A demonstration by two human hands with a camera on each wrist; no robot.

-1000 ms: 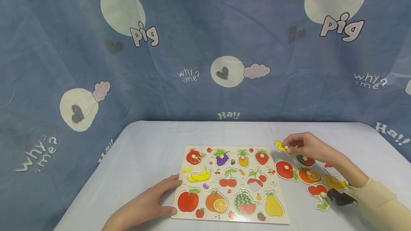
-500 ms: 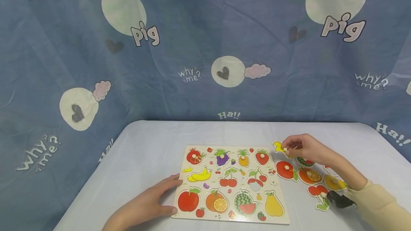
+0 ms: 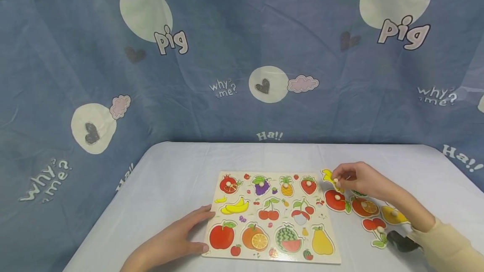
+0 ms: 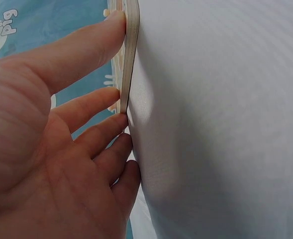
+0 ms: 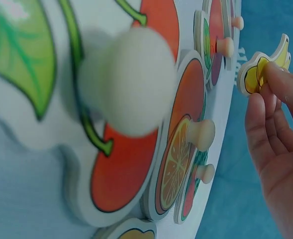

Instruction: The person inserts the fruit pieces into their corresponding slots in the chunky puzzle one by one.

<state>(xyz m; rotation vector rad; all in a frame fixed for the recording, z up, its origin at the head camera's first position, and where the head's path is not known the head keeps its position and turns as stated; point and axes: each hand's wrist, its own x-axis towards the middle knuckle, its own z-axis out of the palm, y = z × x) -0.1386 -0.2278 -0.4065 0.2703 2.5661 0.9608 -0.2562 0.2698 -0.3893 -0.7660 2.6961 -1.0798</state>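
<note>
One banana piece (image 3: 327,174) in right hand (image 3: 362,179) near board edge (image 3: 329,221), table (image 3: 264,156) beyond

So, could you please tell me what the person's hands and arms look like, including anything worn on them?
The left hand and right hand are both bare, without gloves. On the right, a pale yellow sleeve stops short of the wrist, with a black object beside its edge, perhaps worn too. No sleeve shows on the left.
</note>
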